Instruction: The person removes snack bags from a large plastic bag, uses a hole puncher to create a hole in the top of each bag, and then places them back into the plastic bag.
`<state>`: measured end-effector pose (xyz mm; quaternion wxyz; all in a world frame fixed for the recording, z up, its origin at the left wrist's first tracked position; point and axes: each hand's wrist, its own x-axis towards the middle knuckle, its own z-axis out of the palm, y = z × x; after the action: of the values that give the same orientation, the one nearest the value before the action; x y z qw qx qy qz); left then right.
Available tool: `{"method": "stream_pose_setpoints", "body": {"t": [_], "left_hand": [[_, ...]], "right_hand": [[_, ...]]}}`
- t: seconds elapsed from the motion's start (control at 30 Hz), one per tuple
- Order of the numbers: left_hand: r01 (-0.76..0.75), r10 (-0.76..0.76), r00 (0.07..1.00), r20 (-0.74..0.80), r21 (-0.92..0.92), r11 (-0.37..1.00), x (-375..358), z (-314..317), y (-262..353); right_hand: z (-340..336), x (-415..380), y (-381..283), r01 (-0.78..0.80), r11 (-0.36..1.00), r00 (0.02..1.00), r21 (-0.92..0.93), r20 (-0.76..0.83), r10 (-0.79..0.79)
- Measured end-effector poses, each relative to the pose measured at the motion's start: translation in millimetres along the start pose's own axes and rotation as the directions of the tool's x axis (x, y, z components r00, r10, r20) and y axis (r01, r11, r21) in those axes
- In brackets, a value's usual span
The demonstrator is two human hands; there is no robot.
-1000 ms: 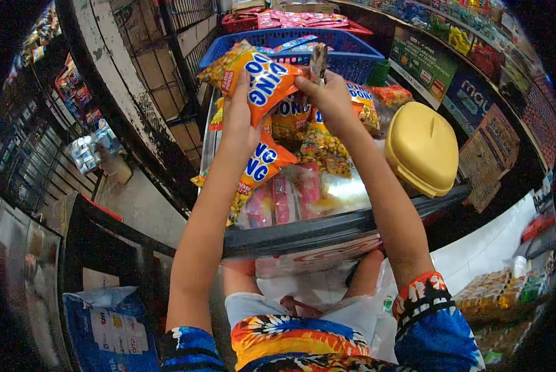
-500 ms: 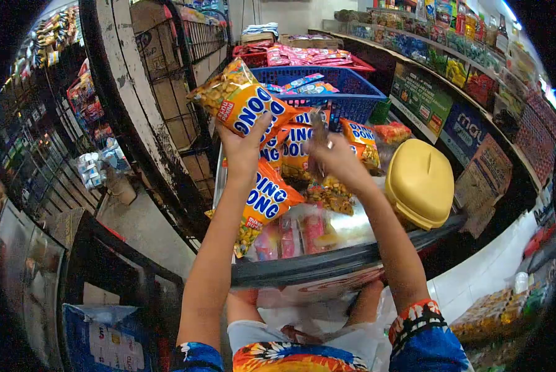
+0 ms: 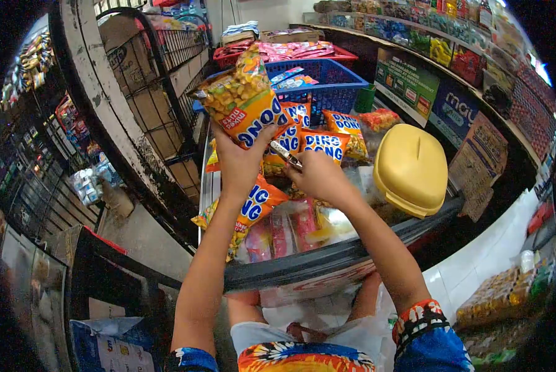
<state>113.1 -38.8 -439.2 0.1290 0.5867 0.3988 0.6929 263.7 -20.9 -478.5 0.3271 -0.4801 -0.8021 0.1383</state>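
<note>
My left hand (image 3: 239, 158) grips an orange-and-yellow Ding Dong mixed nuts snack bag (image 3: 244, 102) near its lower edge, holding it raised over the counter. In my right hand (image 3: 318, 177) is a slim silver metal tool (image 3: 284, 152) with a row of dark dots along it. Its far end reaches the bag's lower corner, beside my left thumb; its exact kind I cannot tell. More Ding Dong bags (image 3: 323, 146) lie behind and around my hands. Another bag (image 3: 253, 201) rests under my left wrist on the glass-topped case (image 3: 346, 226).
A yellow lidded container (image 3: 411, 170) sits to the right on the case. Behind the bags stand a blue plastic basket (image 3: 337, 84) with packets and a red tray (image 3: 346, 56). Black metal grating (image 3: 182, 46) and a worn white post (image 3: 101, 80) rise at left. Goods line a shelf at right.
The snack bag has tilted more upright in my left hand. My right hand has moved down and left, bringing the metal tool to the bag's lower corner. The camera view has shifted slightly.
</note>
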Motion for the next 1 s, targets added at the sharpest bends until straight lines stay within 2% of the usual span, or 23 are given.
{"method": "stream_pose_setpoints", "body": {"t": [0.17, 0.23, 0.43, 0.53, 0.6, 0.63, 0.7, 0.73, 0.8, 0.87, 0.93, 0.97, 1.0], "left_hand": [[-0.012, 0.011, 1.000, -0.020, -0.060, 0.998, 2.0, 1.2, -5.0], [0.019, -0.025, 0.999, -0.029, -0.189, 0.982, 2.8, 1.8, -10.2], [0.043, -0.035, 0.998, 0.043, -0.208, 0.977, 8.6, -1.9, -17.1], [0.032, -0.028, 0.999, 0.029, -0.158, 0.987, 8.5, -3.6, -13.2], [0.046, -0.045, 0.999, 0.009, -0.201, 0.978, 10.3, -4.4, -16.4], [0.060, -0.063, 0.998, -0.008, -0.243, 0.968, 11.5, -5.1, -18.8], [0.060, -0.079, 0.995, -0.058, -0.272, 0.960, 14.7, -9.0, -23.8], [0.061, -0.097, 0.990, -0.105, -0.302, 0.951, 16.4, -11.4, -26.7], [0.086, -0.130, 0.985, -0.117, -0.325, 0.942, 19.7, -15.0, -31.0], [0.085, -0.130, 0.985, -0.112, -0.339, 0.937, 20.8, -18.2, -33.4], [0.103, -0.153, 0.980, -0.126, -0.334, 0.937, 20.5, -18.1, -36.6], [0.111, -0.153, 0.982, -0.109, -0.318, 0.941, 20.5, -17.9, -37.8], [0.119, -0.153, 0.984, -0.091, -0.303, 0.945, 20.5, -17.0, -37.9]], "right_hand": [[-3.2, -0.7, -2.7, -0.007, 1.000, 1.000, 0.011, 0.027, 0.007], [-6.0, -1.4, -6.5, -0.029, 1.000, 0.999, -0.003, 0.041, 0.029], [-4.0, -1.0, -8.4, -0.044, 0.999, 0.997, 0.009, 0.069, 0.043], [-7.4, -1.4, -12.1, 0.009, 0.999, 0.999, 0.053, 0.053, -0.012], [-13.2, -1.0, -16.6, -0.085, 0.972, 0.980, 0.220, 0.192, 0.043], [-11.1, 0.9, -14.8, -0.082, 0.972, 0.981, 0.219, 0.192, 0.039], [-7.0, 4.9, -10.4, -0.298, 0.745, 0.942, 0.597, 0.308, 0.130], [-9.1, 6.9, -9.2, -0.297, 0.746, 0.942, 0.596, 0.309, 0.129], [-15.5, 9.4, -8.3, -0.451, 0.292, 0.890, 0.843, 0.400, 0.221], [-25.7, 9.7, -7.9, -0.441, 0.067, 0.860, 0.895, 0.401, 0.316], [-25.5, 15.8, 11.2, -0.358, -0.109, 0.907, 0.927, 0.373, 0.195], [-21.5, 22.4, 32.4, -0.359, -0.281, 0.933, 0.890, 0.348, -0.091], [-22.4, 21.3, 26.1, -0.360, -0.281, 0.933, 0.889, 0.349, -0.093]]}}
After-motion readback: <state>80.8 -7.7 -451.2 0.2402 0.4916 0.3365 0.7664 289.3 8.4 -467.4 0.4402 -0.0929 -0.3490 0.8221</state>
